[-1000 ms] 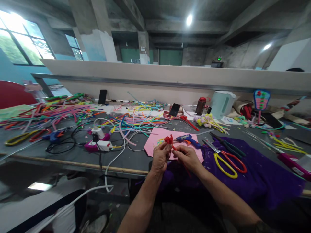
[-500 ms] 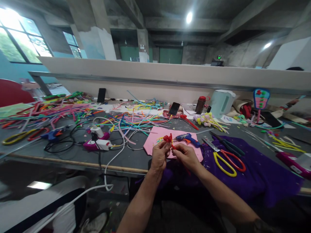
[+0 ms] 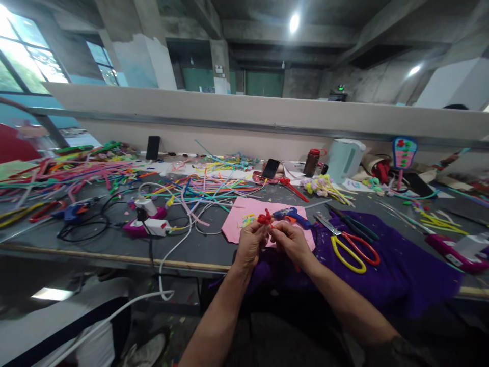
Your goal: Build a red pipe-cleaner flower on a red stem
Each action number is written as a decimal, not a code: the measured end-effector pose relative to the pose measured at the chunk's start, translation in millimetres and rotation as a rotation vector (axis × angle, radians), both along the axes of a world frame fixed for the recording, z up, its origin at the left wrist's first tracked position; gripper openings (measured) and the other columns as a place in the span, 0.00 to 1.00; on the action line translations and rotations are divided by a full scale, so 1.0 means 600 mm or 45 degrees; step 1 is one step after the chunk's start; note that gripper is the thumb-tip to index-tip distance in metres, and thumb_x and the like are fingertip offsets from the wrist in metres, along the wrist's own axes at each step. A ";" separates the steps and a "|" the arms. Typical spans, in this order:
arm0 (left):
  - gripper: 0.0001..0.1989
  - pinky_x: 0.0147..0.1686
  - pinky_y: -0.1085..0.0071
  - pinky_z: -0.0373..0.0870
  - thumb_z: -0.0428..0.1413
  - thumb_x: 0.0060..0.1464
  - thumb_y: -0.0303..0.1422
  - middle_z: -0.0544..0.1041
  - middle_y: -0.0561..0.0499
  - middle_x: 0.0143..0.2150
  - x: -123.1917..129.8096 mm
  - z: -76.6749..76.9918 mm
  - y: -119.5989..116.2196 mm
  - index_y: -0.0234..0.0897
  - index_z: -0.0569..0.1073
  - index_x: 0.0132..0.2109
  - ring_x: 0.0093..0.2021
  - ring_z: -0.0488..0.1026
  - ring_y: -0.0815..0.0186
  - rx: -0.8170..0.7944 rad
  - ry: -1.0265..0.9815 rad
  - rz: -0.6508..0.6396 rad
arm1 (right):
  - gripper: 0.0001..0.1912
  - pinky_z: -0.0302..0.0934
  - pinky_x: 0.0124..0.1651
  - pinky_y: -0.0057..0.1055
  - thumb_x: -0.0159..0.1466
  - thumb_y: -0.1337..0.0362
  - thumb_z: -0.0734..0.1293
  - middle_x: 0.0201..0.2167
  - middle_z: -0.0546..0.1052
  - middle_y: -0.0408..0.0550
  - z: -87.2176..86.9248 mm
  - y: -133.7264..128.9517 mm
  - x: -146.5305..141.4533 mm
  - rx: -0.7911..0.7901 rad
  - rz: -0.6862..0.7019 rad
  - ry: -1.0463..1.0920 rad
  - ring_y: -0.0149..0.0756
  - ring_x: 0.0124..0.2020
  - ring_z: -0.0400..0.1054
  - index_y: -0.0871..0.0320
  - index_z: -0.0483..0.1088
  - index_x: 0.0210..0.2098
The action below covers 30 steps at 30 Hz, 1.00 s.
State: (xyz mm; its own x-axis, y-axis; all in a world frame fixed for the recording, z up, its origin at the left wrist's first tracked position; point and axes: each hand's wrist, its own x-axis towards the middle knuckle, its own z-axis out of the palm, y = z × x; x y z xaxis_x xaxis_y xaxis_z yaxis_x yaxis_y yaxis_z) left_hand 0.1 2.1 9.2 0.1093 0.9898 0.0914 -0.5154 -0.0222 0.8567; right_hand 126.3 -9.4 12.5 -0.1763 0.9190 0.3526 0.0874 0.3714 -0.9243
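My left hand is closed round the base of a small red fuzzy piece, which stands up above the fingertips. Beside it, my right hand pinches a red strip that joins the piece; part of the strip hangs below that hand. Both hands are over the front of a pink sheet with small yellow and green bits on it. A blue glue gun lies on the sheet, just beyond my right hand. Scissors with yellow and red handles rest on purple cloth at the right.
Many coloured stems lie across the table, with more at the left. White cables and a power strip are left of the sheet. Dark pliers, a brown bottle, a pale kettle and a phone are also there.
The view has shifted slightly, so the table's things appear a little further left. My right hand has come closer to my left at the red piece.
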 end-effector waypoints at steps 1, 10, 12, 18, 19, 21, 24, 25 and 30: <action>0.18 0.15 0.80 0.44 0.64 0.37 0.37 0.61 0.59 0.16 0.000 0.000 0.000 0.31 0.76 0.36 0.15 0.53 0.80 0.000 0.003 -0.001 | 0.12 0.52 0.18 0.22 0.60 0.58 0.62 0.20 0.68 0.40 0.001 0.000 0.000 -0.010 0.006 0.004 0.25 0.15 0.60 0.59 0.66 0.25; 0.16 0.14 0.80 0.46 0.64 0.38 0.36 0.62 0.60 0.15 0.000 -0.006 0.003 0.31 0.75 0.34 0.14 0.54 0.80 -0.009 0.048 0.018 | 0.14 0.52 0.17 0.22 0.59 0.55 0.63 0.19 0.68 0.40 0.007 -0.005 0.000 -0.107 0.033 0.005 0.24 0.14 0.59 0.59 0.65 0.24; 0.18 0.14 0.80 0.47 0.63 0.38 0.37 0.64 0.59 0.16 0.000 -0.006 0.003 0.32 0.74 0.38 0.14 0.56 0.79 -0.021 0.069 -0.041 | 0.14 0.52 0.16 0.22 0.58 0.54 0.63 0.19 0.68 0.40 0.009 -0.006 0.001 -0.113 0.033 0.040 0.24 0.14 0.59 0.59 0.66 0.24; 0.20 0.13 0.81 0.46 0.63 0.38 0.37 0.68 0.57 0.21 -0.004 -0.003 0.007 0.34 0.73 0.40 0.14 0.57 0.80 -0.059 0.020 -0.089 | 0.16 0.52 0.15 0.22 0.56 0.51 0.64 0.19 0.68 0.40 0.014 -0.003 0.003 -0.230 0.044 0.198 0.23 0.14 0.59 0.59 0.65 0.26; 0.18 0.12 0.81 0.45 0.63 0.39 0.37 0.68 0.57 0.22 -0.005 -0.003 0.009 0.33 0.73 0.39 0.14 0.56 0.80 -0.052 -0.008 -0.062 | 0.16 0.52 0.15 0.21 0.56 0.51 0.64 0.19 0.69 0.40 0.015 -0.003 0.003 -0.260 0.055 0.225 0.23 0.13 0.59 0.59 0.65 0.26; 0.16 0.11 0.81 0.44 0.61 0.41 0.37 0.68 0.56 0.24 -0.005 -0.004 0.012 0.32 0.73 0.38 0.13 0.55 0.81 -0.034 -0.053 -0.019 | 0.16 0.50 0.14 0.20 0.56 0.51 0.65 0.20 0.70 0.40 0.016 -0.003 0.003 -0.296 0.078 0.267 0.22 0.13 0.59 0.60 0.65 0.27; 0.14 0.11 0.81 0.44 0.60 0.42 0.38 0.67 0.56 0.22 -0.005 -0.005 0.014 0.31 0.73 0.33 0.13 0.55 0.81 -0.047 -0.063 0.016 | 0.15 0.48 0.14 0.19 0.57 0.53 0.64 0.19 0.70 0.40 0.017 -0.004 0.003 -0.291 0.100 0.289 0.21 0.12 0.59 0.60 0.65 0.27; 0.14 0.11 0.81 0.44 0.60 0.43 0.39 0.67 0.57 0.21 -0.005 -0.005 0.014 0.31 0.72 0.32 0.13 0.55 0.81 -0.053 -0.058 0.032 | 0.15 0.48 0.14 0.19 0.57 0.54 0.64 0.19 0.70 0.40 0.016 -0.004 0.003 -0.283 0.104 0.284 0.21 0.12 0.59 0.60 0.65 0.26; 0.17 0.12 0.81 0.44 0.59 0.43 0.43 0.66 0.56 0.18 -0.004 -0.002 0.010 0.30 0.70 0.28 0.13 0.56 0.80 -0.052 -0.004 0.081 | 0.14 0.50 0.15 0.21 0.57 0.55 0.64 0.19 0.70 0.40 0.008 -0.002 0.002 -0.215 0.089 0.158 0.23 0.12 0.59 0.60 0.66 0.25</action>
